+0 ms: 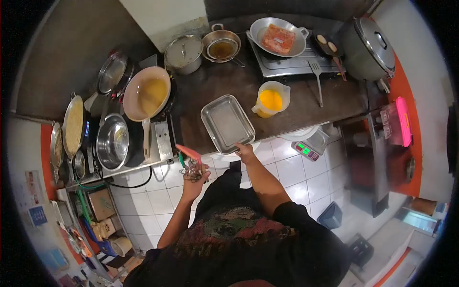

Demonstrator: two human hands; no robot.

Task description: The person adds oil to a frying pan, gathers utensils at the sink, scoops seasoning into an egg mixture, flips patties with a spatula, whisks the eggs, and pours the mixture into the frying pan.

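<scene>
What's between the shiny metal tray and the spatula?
A see-through jug with yellow liquid in it stands between the metal tray and the spatula. The head view shows it.

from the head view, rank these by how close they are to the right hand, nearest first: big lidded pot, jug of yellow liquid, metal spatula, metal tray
1. Metal tray: gripped at its near edge by the right hand
2. Jug of yellow liquid: just right of the tray
3. Metal spatula: farther right
4. Big lidded pot: far right, toward the back
</scene>
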